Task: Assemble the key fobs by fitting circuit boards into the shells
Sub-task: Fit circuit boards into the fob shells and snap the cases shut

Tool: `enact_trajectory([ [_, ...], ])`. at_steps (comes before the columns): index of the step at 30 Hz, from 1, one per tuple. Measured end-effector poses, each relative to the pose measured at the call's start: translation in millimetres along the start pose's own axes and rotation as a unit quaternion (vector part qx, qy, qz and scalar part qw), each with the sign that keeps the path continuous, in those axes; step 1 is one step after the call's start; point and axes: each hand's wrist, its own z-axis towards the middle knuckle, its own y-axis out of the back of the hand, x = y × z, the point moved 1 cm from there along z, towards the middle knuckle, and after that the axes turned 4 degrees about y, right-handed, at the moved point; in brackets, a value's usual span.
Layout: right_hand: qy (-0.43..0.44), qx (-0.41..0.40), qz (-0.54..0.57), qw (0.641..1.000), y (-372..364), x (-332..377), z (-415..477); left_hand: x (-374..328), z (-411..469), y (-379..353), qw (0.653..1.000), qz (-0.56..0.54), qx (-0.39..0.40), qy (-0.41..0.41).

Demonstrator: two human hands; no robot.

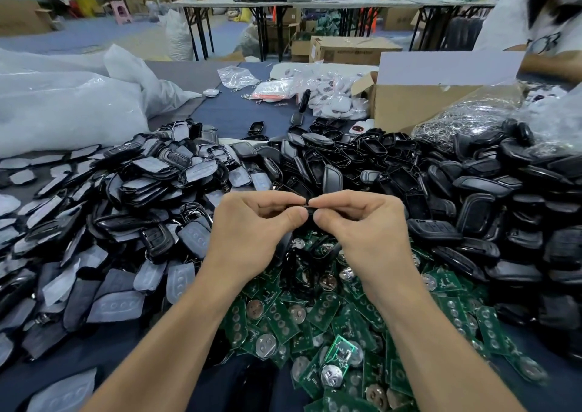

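**Q:** Where is the work piece, and how is it held?

**A:** I see the key fob shell (pixel 310 211) edge-on above the pile of circuit boards (pixel 318 314) on the counter (pixel 239 109). The left grip (pixel 252 226) and right grip (pixel 365 222) are each clamped on one end, thumb against forefinger.

**Q:** Handling?

**A:** I judge it light, rigid and smooth. Hold it by the edges and press evenly.

**Q:** Limits of view?

**A:** The fingers cover most of the shell. I cannot tell whether a board is seated inside.
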Motion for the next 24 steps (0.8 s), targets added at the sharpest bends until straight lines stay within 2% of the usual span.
enact_trajectory([
  [4,-0.020,0.020,0.015,0.999,1,0,2,1,0,1,1.000,-0.009,-0.009,-0.011],
  [9,-0.018,0.051,-0.025,0.998,-2,0,2,0,-1,3,1.000,-0.017,-0.021,-0.016],
  [15,-0.015,0.029,0.088,0.996,-4,3,0,-4,-3,-1,0.999,-0.028,-0.022,0.007],
  [18,-0.017,0.029,0.105,0.994,-4,5,0,-8,-4,-2,0.999,-0.029,-0.024,-0.005],
  [21,-0.002,0.034,0.057,0.998,-3,6,1,-13,-5,-2,0.999,-0.010,-0.033,-0.023],
  [24,0.035,0.042,-0.068,0.996,-4,7,2,-14,-7,-2,0.998,0.012,-0.038,-0.038],
])
